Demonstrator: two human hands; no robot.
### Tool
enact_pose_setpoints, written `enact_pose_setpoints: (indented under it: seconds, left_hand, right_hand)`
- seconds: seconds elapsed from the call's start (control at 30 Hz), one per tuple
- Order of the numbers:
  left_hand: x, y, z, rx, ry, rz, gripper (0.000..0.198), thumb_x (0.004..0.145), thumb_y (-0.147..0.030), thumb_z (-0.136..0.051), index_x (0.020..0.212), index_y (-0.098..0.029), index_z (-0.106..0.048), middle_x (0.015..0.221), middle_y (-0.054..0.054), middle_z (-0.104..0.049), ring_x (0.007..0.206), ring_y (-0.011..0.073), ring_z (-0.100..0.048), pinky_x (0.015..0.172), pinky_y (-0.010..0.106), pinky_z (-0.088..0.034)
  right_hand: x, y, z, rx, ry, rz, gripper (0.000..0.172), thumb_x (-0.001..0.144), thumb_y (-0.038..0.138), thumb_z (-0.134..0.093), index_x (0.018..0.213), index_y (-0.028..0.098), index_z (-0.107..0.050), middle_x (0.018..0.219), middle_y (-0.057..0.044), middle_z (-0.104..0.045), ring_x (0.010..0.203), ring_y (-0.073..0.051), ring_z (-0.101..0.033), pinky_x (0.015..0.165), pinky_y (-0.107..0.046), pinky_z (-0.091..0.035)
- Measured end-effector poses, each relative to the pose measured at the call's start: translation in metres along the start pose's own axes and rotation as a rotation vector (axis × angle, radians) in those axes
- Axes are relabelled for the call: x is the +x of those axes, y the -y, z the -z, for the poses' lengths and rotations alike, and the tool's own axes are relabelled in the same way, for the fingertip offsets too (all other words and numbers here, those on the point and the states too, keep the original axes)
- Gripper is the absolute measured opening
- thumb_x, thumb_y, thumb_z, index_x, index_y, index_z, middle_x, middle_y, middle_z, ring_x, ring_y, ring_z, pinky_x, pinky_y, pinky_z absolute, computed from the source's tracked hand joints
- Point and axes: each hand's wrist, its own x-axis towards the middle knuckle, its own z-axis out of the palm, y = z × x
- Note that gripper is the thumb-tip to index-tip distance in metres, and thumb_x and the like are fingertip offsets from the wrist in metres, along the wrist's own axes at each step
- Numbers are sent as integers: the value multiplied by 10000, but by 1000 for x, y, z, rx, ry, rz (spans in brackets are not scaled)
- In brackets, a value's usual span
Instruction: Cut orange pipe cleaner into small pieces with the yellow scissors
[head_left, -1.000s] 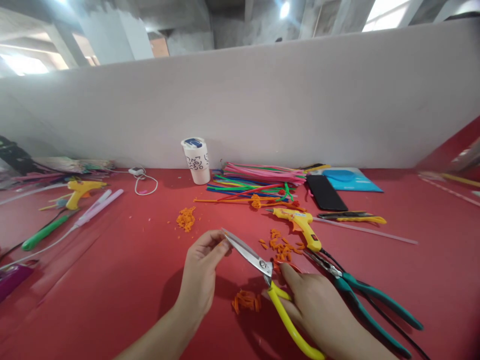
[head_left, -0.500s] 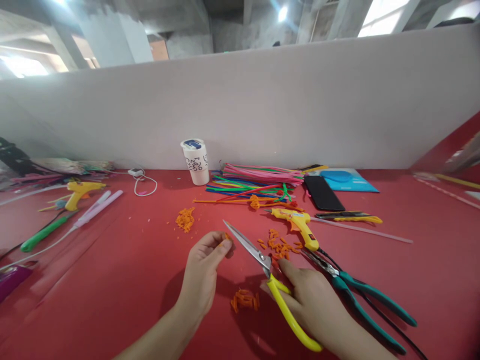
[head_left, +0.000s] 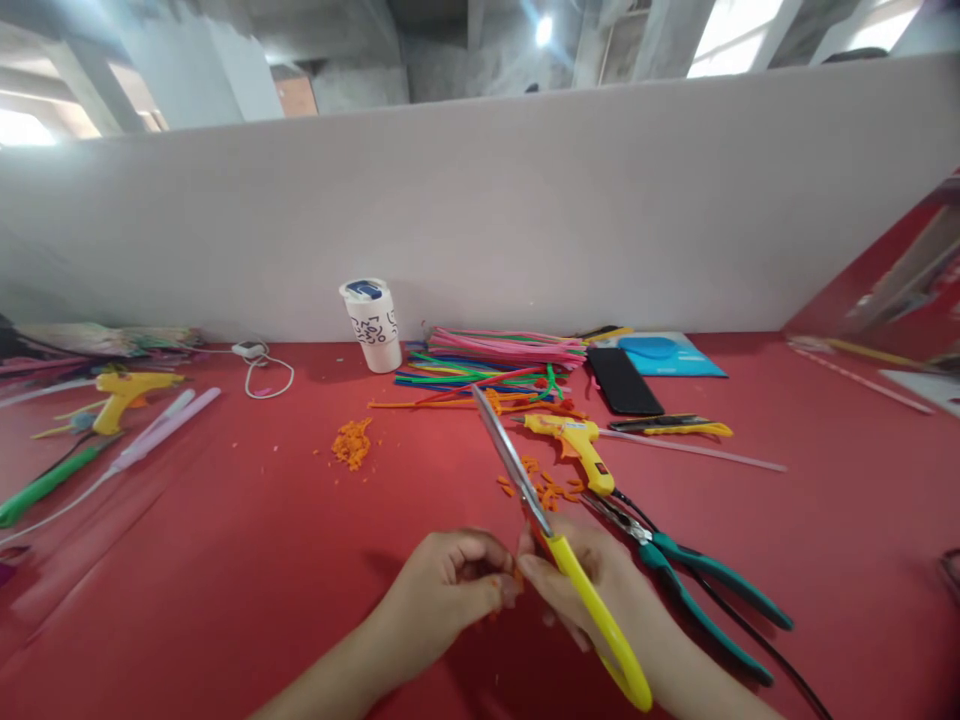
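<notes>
My left hand (head_left: 450,590) is closed in a pinch on a small orange piece of pipe cleaner (head_left: 517,578), low in the middle of the view. Right beside it, my right hand (head_left: 611,590) is wrapped around yellow-handled scissors (head_left: 594,615), whose blades point up and away and look closed. The right thumb and a fingertip are close to the orange piece; whether they grip it too I cannot tell. Beyond the scissors lie short cut orange pieces (head_left: 551,492). A heap of fine orange clippings (head_left: 351,444) sits farther left. My hands mostly cover the nearer small pile.
On the red table (head_left: 247,600), a yellow glue gun (head_left: 570,445) and green-handled pliers (head_left: 709,580) lie to the right. Farther back are a white cup (head_left: 373,330), bundled pipe cleaners (head_left: 502,348) and a black phone (head_left: 624,382). Another glue gun (head_left: 124,395) is at left.
My hands have come together, lower and nearer to me, over the near orange pile. The scissors have turned more upright, and the view has shifted slightly right.
</notes>
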Motion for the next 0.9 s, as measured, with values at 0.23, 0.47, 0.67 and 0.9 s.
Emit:
enact_pose_setpoints:
  seconds: [0.23, 0.47, 0.67, 0.9]
  left_hand:
    - [-4, -2, -7, 401, -105, -204, 56, 633, -130, -552, 605, -143, -599, 592, 8, -545, 553, 126, -484, 537, 228, -373]
    - [0, -2, 9, 515, -354, -261, 231, 720, -147, -470, 491, -171, -491, 497, -26, -464, 499, 108, -449, 511, 214, -339]
    - [1, -2, 12, 523, -419, -290, 34, 673, -155, -546, 669, -182, -567, 635, -14, -543, 584, 123, -489, 565, 222, -369]
    - [-4, -2, -8, 581, -258, -298, 108, 652, -90, -524, 603, -171, -574, 602, 4, -547, 574, 130, -496, 574, 239, -395]
  right_hand:
    - [-1, 0, -6, -54, -61, 164, 81, 586, 136, -428, 576, 194, -372, 530, 71, -340, 494, -71, -327, 438, -186, -265]
    - [-2, 1, -5, -42, -43, 82, 101, 579, 138, -405, 579, 210, -334, 465, 94, -314, 393, -51, -283, 375, -175, -215]
    - [0, 8, -3, -28, -110, 20, 106, 582, 179, -419, 564, 213, -321, 453, 96, -306, 388, -51, -285, 368, -172, -216]
    - [3, 3, -5, -46, -122, 103, 54, 551, 190, -394, 555, 201, -342, 506, 77, -301, 488, -73, -287, 433, -193, -240]
